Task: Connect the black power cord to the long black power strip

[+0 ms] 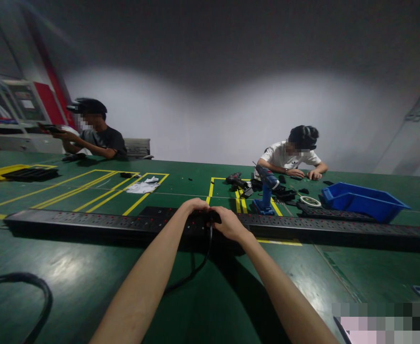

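1. Grasping a small dark connector (215, 217) with the right hand (227, 223), thumb and fingers bent around it, above the middle of a long black socket bar (95, 230).
2. Reaching in from the left with the left hand (196, 205), close beside the right one; impossible to tell open or clenched, with fingertips partly hidden.
3. Hanging from between the hands: a thin black cable (210, 243), curving toward the near left.
4. Lying across the green table (88, 282), from left to right: the bar, dotted with red.
5. Placed at the near left: a thick black cable loop (47, 298).
6. Standing beyond the bar, right of the hands: a blue cordless drill (266, 191); farther right, a blue plastic bin (365, 199). Lying far left of the drill: crumpled white paper (143, 185).
7. Seated on the far side: a person in a dark shirt (106, 138) at left, a person in a white shirt (279, 155) at right.
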A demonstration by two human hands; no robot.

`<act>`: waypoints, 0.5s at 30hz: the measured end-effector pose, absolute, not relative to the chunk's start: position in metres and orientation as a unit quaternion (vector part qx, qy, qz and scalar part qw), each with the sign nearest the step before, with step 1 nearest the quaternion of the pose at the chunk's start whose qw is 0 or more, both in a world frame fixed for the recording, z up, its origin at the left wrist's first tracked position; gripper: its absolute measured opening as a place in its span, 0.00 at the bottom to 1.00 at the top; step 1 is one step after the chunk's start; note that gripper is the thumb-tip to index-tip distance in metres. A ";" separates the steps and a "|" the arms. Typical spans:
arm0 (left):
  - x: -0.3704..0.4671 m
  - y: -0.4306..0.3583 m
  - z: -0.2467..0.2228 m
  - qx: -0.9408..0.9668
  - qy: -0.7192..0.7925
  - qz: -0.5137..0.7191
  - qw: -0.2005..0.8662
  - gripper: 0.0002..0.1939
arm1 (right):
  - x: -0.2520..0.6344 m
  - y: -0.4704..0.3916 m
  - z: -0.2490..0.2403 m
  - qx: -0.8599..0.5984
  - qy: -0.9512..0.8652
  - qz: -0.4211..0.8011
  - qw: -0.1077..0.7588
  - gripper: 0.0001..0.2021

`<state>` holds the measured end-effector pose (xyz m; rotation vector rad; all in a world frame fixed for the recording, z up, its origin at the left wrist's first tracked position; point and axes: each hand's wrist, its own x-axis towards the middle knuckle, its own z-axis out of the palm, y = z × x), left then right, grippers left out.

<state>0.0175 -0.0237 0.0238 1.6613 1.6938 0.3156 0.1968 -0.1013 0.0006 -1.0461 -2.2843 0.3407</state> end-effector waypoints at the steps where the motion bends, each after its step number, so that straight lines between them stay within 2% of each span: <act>1: 0.018 -0.023 0.023 0.648 0.657 0.122 0.366 0.03 | 0.197 -0.102 0.001 -0.395 -0.862 0.123 0.292 0.25; 9: 0.018 -0.023 0.024 0.650 0.653 0.117 0.371 0.03 | 0.197 -0.108 0.006 -0.389 -0.888 0.034 0.241 0.17; 15: 0.018 -0.023 0.022 0.648 0.659 0.113 0.363 0.03 | 0.197 -0.103 0.002 -0.403 -0.870 0.073 0.273 0.18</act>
